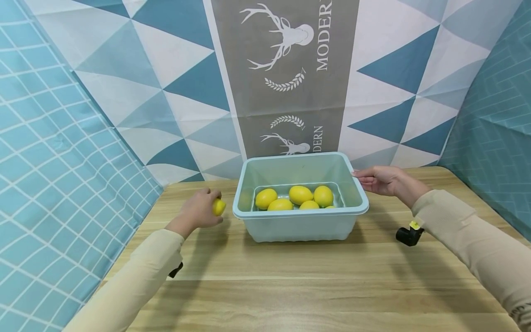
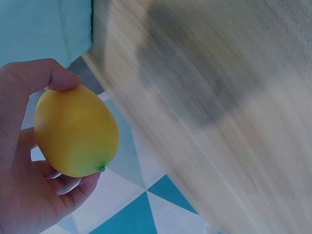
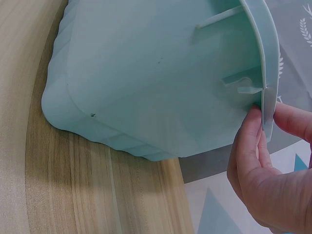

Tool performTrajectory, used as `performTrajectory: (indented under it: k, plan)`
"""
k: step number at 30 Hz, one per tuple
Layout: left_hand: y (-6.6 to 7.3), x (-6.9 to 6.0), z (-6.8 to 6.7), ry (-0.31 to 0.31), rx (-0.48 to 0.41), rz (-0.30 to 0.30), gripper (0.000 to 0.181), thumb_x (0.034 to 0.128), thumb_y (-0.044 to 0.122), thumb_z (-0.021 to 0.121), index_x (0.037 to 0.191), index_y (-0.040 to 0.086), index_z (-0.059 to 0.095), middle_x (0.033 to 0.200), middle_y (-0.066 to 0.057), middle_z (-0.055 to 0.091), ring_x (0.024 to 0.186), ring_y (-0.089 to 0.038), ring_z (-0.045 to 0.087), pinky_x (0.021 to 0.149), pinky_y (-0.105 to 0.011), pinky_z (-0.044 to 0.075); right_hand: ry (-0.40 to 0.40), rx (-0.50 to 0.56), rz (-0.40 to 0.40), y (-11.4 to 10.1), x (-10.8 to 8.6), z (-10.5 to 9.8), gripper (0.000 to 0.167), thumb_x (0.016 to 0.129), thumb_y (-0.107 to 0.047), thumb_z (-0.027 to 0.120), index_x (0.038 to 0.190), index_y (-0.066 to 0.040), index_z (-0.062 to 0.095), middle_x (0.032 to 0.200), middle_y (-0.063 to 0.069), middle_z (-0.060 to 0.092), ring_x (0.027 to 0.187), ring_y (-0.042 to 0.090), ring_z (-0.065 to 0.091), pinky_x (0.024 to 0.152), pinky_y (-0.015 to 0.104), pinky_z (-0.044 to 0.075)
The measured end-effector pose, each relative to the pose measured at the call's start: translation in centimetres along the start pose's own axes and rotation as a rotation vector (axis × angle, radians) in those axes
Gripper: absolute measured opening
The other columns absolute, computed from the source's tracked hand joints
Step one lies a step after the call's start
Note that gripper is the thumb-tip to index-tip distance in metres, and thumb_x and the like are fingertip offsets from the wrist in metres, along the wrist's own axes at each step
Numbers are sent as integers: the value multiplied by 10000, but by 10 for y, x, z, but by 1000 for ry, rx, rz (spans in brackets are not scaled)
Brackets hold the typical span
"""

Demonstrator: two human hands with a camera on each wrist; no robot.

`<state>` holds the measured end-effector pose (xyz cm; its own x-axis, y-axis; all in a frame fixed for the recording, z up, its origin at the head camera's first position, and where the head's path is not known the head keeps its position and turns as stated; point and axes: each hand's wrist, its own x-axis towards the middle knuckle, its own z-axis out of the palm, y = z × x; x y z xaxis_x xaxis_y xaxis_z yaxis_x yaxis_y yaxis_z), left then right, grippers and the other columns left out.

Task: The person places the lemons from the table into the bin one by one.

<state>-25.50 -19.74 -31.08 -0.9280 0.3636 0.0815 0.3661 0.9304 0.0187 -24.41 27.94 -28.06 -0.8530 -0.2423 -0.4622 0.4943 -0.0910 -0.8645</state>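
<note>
A pale blue-green plastic basin (image 1: 300,226) stands on the wooden table with several lemons (image 1: 300,195) on its bottom. To the left of the basin, my left hand (image 1: 202,210) holds one more lemon (image 2: 75,131) above the table, thumb on one side and curled fingers on the other. The green stem tip of that lemon shows in the left wrist view. On the other side, my right hand (image 1: 379,180) pinches the basin's right rim, the thumb on top and the fingers (image 3: 249,146) beneath the lip.
The wooden table (image 1: 290,286) runs up to a patterned cloth wall (image 1: 182,92) behind the basin. Cloth with a white grid (image 1: 62,161) hangs at the left, and teal cloth (image 1: 493,124) at the right. A black wrist camera (image 1: 408,236) hangs under the right sleeve.
</note>
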Motion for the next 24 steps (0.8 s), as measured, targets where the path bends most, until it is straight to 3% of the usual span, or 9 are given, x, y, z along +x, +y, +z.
performTrajectory:
  k: [24]
  plan:
    - [9, -13, -21, 25, -33, 38, 472, 696, 265, 753, 1096, 89, 574, 915, -128, 553, 716, -228, 515, 555, -316, 425, 5, 26, 14, 0, 0, 0, 181, 930, -70, 586, 790, -119, 690, 796, -21, 697, 758, 57, 676, 782, 187, 571]
